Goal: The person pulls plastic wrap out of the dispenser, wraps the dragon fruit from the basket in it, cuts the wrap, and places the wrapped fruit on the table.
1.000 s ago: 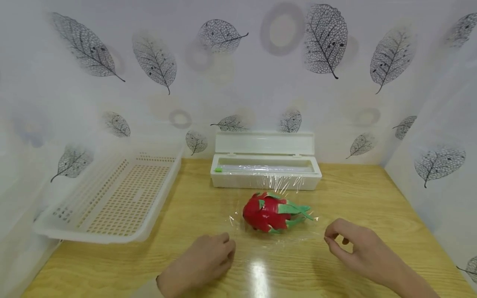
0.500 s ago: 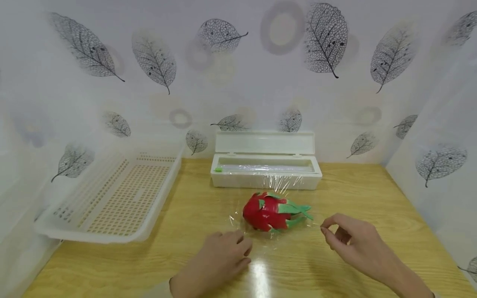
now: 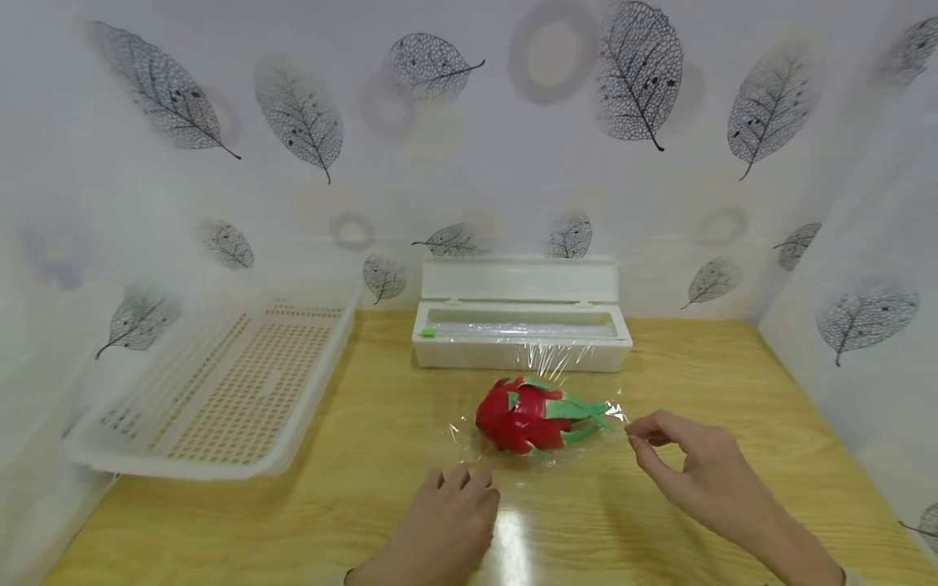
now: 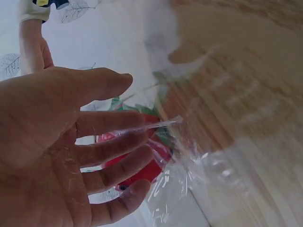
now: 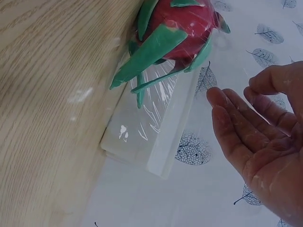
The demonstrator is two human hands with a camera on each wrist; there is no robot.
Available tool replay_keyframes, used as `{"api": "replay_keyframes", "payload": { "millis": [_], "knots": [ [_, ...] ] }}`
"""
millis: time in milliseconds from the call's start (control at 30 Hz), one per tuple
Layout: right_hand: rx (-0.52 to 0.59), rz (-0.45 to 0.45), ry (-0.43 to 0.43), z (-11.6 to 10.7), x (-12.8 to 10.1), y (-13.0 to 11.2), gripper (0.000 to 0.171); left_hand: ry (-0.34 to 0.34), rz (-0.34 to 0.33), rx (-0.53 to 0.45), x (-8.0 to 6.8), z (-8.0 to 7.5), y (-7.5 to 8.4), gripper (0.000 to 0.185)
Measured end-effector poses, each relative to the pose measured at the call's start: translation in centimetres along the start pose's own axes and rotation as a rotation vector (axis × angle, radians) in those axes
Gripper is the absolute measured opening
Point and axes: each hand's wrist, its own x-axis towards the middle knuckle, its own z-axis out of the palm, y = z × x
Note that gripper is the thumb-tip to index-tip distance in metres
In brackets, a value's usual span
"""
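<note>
A red dragon fruit [image 3: 522, 417] with green leaf tips lies mid-table, its leaves pointing right. Clear cling film [image 3: 545, 358] runs from the white dispenser box [image 3: 520, 356] down around the fruit; I cannot tell how much passes over or under it. My right hand [image 3: 692, 468], just right of the leaf tips, pinches the film's edge between thumb and index finger. My left hand [image 3: 450, 521] is below the fruit. In the left wrist view its fingers [image 4: 116, 165] are loosely extended, thumb apart, with film at the fingertips. In the right wrist view the fruit [image 5: 187, 30] shows glossy film around it.
The dispenser's lid [image 3: 520, 279] stands raised against the leaf-patterned sheet [image 3: 469, 146] behind. A green slider [image 3: 428, 333] sits at the box's left end. A white perforated basket [image 3: 274, 464] stands at the left on the wooden table [image 3: 703, 366].
My left hand has shifted right and its fingers now point up toward the fruit. The right hand has moved slightly up and left. The fruit and box keep their places.
</note>
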Motion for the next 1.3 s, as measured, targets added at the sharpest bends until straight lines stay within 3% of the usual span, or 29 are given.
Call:
{"api": "replay_keyframes", "payload": {
  "millis": [100,200,367,467,533,700,933,1100,1300],
  "knots": [
    [-0.023,0.002,0.004,0.0,0.0,0.1,0.042,-0.082,-0.029,0.012,-0.4,-0.5,-0.6,0.037],
    [-0.019,-0.028,0.008,0.0,-0.2,0.4,0.044,-0.067,-0.055,-0.006,-0.7,-1.2,-1.7,0.032],
    [-0.019,-0.106,-0.016,0.2,-0.6,1.3,0.037,0.21,-0.057,-0.11,-0.8,-1.5,-3.7,0.024],
    [-0.037,-0.129,-0.04,0.4,-0.9,1.7,0.03,0.299,-0.043,-0.225,-0.5,-1.1,-4.7,0.024],
    [-0.041,-0.16,-0.042,0.7,-1.1,1.9,0.037,0.315,-0.037,-0.284,-0.4,-0.8,-5.1,0.021],
    [-0.056,-0.226,0.001,1.2,-1.1,2.0,0.047,0.299,-0.047,-0.358,-0.1,-0.5,-5.3,0.019],
    [0.01,-0.21,-0.002,1.0,-1.4,1.8,0.041,0.24,-0.103,-0.439,-0.2,-0.6,-5.7,0.02],
    [0.053,-0.205,-0.079,0.5,-1.8,1.8,0.008,0.177,-0.025,-0.45,-0.7,-0.7,-6.4,0.01],
    [0.134,-0.216,-0.209,0.1,-2.7,1.5,0.011,0.041,0.095,-0.481,-1.0,-1.5,-6.1,0.009]
  ]
}}
